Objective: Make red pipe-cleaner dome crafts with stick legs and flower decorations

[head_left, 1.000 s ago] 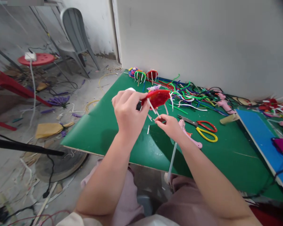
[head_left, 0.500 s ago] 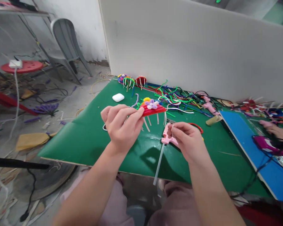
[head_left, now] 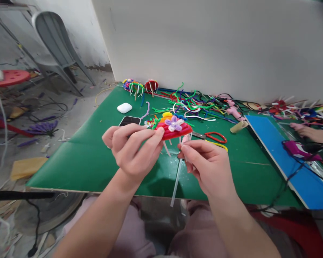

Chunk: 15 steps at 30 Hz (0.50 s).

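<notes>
Holding a red fuzzy piece up over the desk, near the middle of the view, with the left hand. Fingers closed firmly on its left edge, gripping nothing else visible. On top of the piece, a purple-and-white flower beside yellow, orange, green and blue bits; from its underside, thin white strips hanging down.

Bringing the right hand just below the right end of the piece, thumb and forefinger nearly meeting, the other fingers curled. Cannot tell of anything small pinched between those tips, nor of any contact with the strips.

Behind the right hand, partly hidden, a pink glue gun, with a clear glue stick slanting from it toward the near edge. Just beyond, to the right, scissors with one red and one yellow handle. Past the left hand, a phone partly covered by the fingers, then a white case.

Along the panel at the back, a green domed piece and a red domed piece, both with white strips; to their right, a tangle of coloured fuzzy stems. Farther right, a short tan tube beside a blue board, with a purple device on it. At the far right, near the device, another person's hand.
</notes>
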Available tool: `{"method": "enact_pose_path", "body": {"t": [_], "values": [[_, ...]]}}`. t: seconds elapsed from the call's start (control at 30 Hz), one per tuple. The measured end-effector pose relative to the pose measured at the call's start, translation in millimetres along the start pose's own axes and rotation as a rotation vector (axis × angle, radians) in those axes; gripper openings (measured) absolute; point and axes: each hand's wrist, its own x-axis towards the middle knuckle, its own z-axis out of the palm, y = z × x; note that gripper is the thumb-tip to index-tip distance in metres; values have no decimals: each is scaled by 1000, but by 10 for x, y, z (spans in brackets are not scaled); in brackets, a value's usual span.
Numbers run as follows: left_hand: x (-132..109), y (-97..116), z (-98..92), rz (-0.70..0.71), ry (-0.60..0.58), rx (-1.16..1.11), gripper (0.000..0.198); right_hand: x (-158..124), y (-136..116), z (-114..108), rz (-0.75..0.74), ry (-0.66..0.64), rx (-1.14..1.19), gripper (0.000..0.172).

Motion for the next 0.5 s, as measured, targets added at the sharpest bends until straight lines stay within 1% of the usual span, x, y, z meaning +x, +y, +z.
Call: {"method": "enact_pose_path", "body": {"t": [0.17, 0.4, 0.5], "values": [[23, 23, -2, 20, 15, -10, 23, 18, 3, 12, -14, 36, 9, 11], [-4, 15, 1, 19, 4, -53, 25, -1, 13, 22, -20, 39, 44, 10], [-15, 14, 6, 35, 15, -37, 24, -10, 15, 29, -26, 48, 38, 12]]}}
